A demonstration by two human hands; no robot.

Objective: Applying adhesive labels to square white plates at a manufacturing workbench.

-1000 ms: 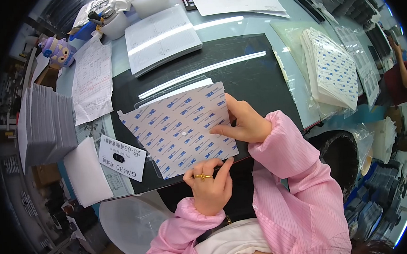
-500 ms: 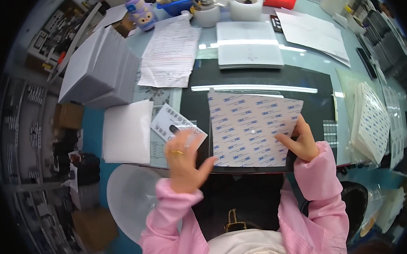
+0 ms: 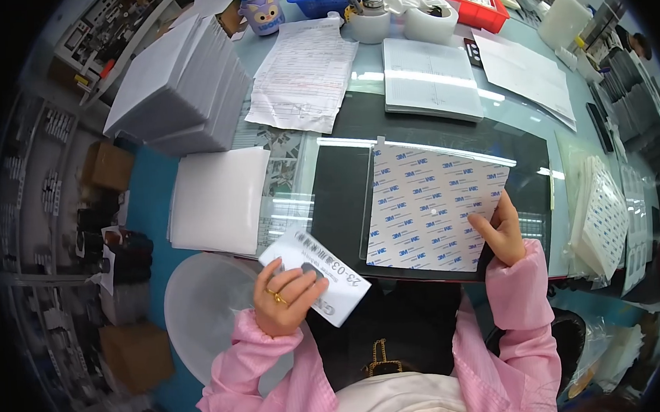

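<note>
My left hand point(image 3: 288, 296), with a ring on one finger, grips a small white printed card point(image 3: 343, 280) that has a dark spot on it. The card is tilted and juts past the table's front edge. My right hand point(image 3: 501, 229) pinches the right edge of a white sheet with a repeating blue print point(image 3: 434, 208), thumb on top and fingers behind. That sheet lies over a black mat point(image 3: 430, 120) near the front edge. A thin clear edge shows along its left side.
White sheets point(image 3: 221, 200) and a tall stack of white sheets point(image 3: 189, 79) stand at the left. Farther back are a crumpled paper point(image 3: 301, 77) and a pale stack point(image 3: 429, 78). Bagged printed sheets point(image 3: 598, 218) lie at right; a translucent bin point(image 3: 194, 310) stands below the left edge.
My left hand has taken up the card from the table and drawn it toward me. My right hand keeps its hold on the printed sheet. The whole view has shifted slightly.
</note>
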